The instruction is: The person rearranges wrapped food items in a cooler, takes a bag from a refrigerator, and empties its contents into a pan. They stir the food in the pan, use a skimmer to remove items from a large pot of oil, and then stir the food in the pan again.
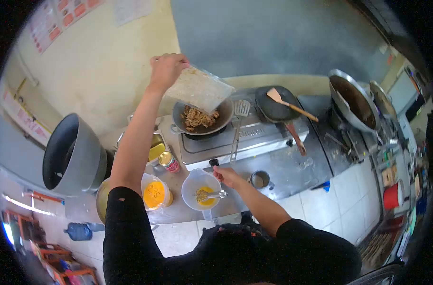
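My left hand is raised over the stove, its fingers closed on the edge of a clear rectangular plastic container. The container is tipped above a wok and its inside looks smeared. Brown shredded meat-like food lies in the wok, on the left burner of the gas stove. At the stove's front, my right hand has its fingers curled at a black knob. Below that hand stands a white plastic measuring jug with a whisk and yellow liquid.
A slotted turner lies across the stove. The right burner bears a dark pan with a wooden spatula. Nearby are a can, an orange-filled tub, a metal cup, a large pot and a big wok.
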`<state>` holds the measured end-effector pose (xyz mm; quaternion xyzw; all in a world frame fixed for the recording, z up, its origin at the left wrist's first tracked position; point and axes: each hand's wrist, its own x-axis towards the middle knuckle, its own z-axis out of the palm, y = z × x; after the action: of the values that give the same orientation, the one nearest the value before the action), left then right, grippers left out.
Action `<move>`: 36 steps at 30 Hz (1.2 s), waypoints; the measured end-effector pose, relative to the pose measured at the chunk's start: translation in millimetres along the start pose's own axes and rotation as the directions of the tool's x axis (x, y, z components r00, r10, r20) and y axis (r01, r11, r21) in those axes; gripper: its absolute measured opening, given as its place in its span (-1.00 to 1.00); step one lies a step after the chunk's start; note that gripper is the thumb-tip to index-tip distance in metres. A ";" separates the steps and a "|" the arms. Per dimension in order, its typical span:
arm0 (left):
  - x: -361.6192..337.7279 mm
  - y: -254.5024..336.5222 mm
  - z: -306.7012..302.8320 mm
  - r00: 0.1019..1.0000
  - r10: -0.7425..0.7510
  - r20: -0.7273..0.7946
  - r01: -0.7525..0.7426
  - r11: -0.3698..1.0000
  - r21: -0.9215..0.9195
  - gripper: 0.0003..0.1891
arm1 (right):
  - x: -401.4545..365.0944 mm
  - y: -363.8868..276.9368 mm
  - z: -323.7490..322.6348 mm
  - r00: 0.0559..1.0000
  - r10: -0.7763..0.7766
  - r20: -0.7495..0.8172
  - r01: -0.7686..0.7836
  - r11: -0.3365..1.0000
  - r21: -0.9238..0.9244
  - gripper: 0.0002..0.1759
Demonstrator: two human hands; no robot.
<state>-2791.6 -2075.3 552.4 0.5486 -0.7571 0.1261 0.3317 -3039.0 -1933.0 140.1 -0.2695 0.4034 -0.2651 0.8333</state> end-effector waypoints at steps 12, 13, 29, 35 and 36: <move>-3.5 5.2 24.0 0.999 0.046 0.015 -0.048 0.986 0.160 -0.81 | 44.5 27.1 38.3 0.929 -0.188 -0.318 0.250 0.954 0.166 -0.60; -4.0 4.5 25.6 0.998 0.057 0.020 -0.060 0.984 0.166 -0.81 | 41.9 23.8 42.7 0.917 -0.162 -0.366 0.229 0.962 0.148 -0.62; -3.5 66.3 24.0 0.999 -0.029 -0.043 0.040 0.960 0.277 -0.80 | 55.5 23.7 54.3 0.838 -0.302 -0.455 0.206 0.946 -0.248 -0.60; -4.3 64.6 23.1 0.997 0.006 -0.072 0.009 0.977 0.213 -0.84 | 13.9 7.6 49.9 0.749 -0.542 -0.381 0.195 0.729 -0.656 -0.63; -7.5 63.5 23.1 0.998 0.014 -0.069 0.002 0.976 0.216 -0.84 | 13.0 8.9 50.6 0.749 -0.552 -0.365 0.204 0.718 -0.666 -0.64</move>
<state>-2856.7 -2059.2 541.3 0.5742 -0.7284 0.2278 0.2962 -2988.9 -1923.3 154.1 -0.5068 0.6150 -0.3640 0.4821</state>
